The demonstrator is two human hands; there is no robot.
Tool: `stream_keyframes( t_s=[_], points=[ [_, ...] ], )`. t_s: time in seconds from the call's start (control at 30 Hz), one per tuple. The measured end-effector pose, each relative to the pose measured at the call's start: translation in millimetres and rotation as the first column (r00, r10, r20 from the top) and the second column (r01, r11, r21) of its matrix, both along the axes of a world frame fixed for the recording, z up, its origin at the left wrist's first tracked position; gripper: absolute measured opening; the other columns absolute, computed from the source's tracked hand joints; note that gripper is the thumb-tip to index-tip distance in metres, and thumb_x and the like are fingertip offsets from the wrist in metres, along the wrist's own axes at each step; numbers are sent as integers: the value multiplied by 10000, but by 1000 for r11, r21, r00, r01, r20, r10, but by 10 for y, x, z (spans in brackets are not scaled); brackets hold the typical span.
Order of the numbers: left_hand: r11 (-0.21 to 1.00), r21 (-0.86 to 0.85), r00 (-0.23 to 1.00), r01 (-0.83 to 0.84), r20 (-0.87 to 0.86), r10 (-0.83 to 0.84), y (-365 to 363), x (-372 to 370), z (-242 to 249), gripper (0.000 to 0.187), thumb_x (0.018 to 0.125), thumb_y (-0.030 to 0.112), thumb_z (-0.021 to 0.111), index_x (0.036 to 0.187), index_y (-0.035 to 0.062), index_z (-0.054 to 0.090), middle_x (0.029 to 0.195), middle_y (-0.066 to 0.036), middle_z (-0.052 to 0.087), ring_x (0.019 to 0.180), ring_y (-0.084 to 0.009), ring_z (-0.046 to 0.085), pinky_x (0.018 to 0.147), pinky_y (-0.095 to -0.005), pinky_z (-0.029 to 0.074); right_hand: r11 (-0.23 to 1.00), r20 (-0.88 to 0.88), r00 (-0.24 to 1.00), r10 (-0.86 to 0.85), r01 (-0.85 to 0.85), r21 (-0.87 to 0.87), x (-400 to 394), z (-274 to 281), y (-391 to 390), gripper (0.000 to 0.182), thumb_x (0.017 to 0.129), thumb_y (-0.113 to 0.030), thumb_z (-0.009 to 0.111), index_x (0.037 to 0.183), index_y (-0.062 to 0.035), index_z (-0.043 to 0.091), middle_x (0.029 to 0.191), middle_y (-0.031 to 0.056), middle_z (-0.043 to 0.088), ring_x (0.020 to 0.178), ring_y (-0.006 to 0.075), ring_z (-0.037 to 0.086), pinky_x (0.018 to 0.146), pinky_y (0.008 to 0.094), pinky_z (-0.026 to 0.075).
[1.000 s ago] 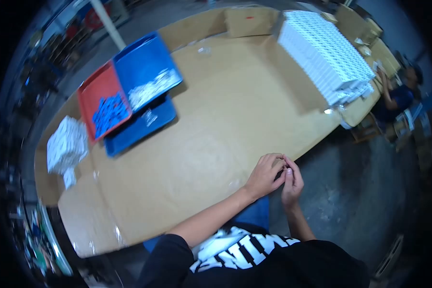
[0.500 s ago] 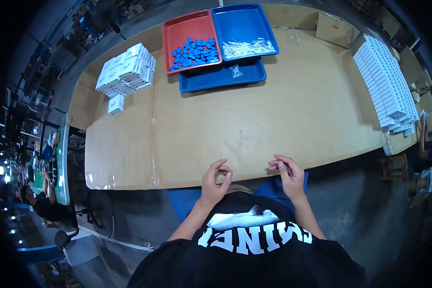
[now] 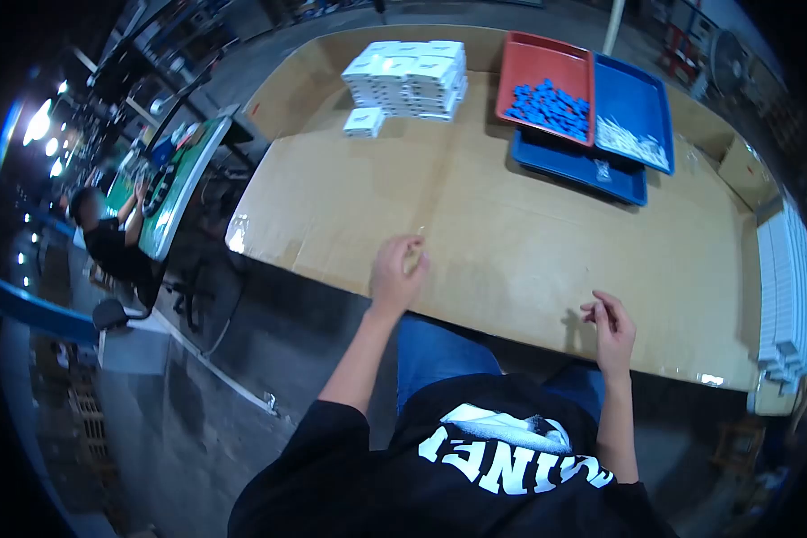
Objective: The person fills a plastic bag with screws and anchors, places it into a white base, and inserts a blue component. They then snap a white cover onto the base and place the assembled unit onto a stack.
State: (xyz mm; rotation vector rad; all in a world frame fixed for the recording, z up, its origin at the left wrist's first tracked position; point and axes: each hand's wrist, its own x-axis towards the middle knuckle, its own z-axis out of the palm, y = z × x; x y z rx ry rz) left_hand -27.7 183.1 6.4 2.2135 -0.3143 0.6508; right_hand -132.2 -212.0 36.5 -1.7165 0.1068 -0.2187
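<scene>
My left hand (image 3: 397, 274) hovers over the front part of the cardboard-covered table (image 3: 502, 242). Its fingers are loosely curved, with a gap between them and the thumb, and nothing shows in it. Farther right, my right hand (image 3: 612, 328) is held above the table's front edge, fingers bent and apart, also holding nothing. Beyond my left hand stands a stack of white boxes (image 3: 405, 81), with a single white box (image 3: 364, 122) in front of it. A red tray (image 3: 547, 67) holds small blue parts (image 3: 550, 109). Beside it, a blue tray (image 3: 635, 94) holds thin white pieces (image 3: 629, 141).
A lower blue tray (image 3: 565, 169) under the other two holds a small clear plastic packet (image 3: 603, 170). Tall rows of white boxes (image 3: 783, 287) stand at the table's right end. At the left, another person (image 3: 117, 238) sits by a green-topped table (image 3: 181, 193).
The view has swung left, so the table and trays appear farther right. My left hand has reached forward over the table, away from my body. Both hands still hold nothing.
</scene>
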Motion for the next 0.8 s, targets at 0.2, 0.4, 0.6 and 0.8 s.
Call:
stream_keyframes(
  t_s=[0.2, 0.4, 0.6, 0.8],
  points=[
    [932, 205, 950, -300, -18, 310, 985, 498, -39, 245, 871, 191, 737, 1099, 122, 682, 1160, -84, 632, 1128, -287, 592, 974, -444, 466, 925, 67, 945, 319, -296, -238, 1468, 307, 863, 233, 1047, -116, 602, 1189, 48, 687, 980, 114, 753, 892, 145, 703, 819, 291, 568],
    [881, 176, 899, -438, 107, 425, 1256, 562, -378, 354, 848, 232, 754, 1161, 100, 653, 1198, -93, 597, 1176, -311, 557, 1006, -468, 433, 695, -51, 794, 605, -559, -452, 3184, 160, 2252, 328, 1017, -245, 614, 1171, 28, 710, 1026, 160, 766, 943, 232, 731, 863, 353, 565],
    [877, 150, 887, -456, 3, 461, 1194, 519, -171, 376, 836, 263, 760, 1144, 72, 658, 1199, -122, 603, 1188, -326, 550, 1035, -475, 416, 562, -26, 866, 499, -347, -751, 4363, -3, 3559, 460, 975, -339, 643, 1262, 19, 673, 1127, 231, 736, 1030, 343, 720, 918, 428, 562],
    [872, 179, 877, -455, -81, 474, 1212, 552, -147, 409, 841, 334, 766, 1141, 78, 658, 1210, -106, 601, 1222, -300, 535, 1071, -471, 378, 503, -72, 958, 277, -209, -839, 4688, 145, 4456, 559, 991, -477, 579, 1189, 34, 690, 1190, 229, 720, 1109, 398, 695, 965, 479, 549]
  ],
)
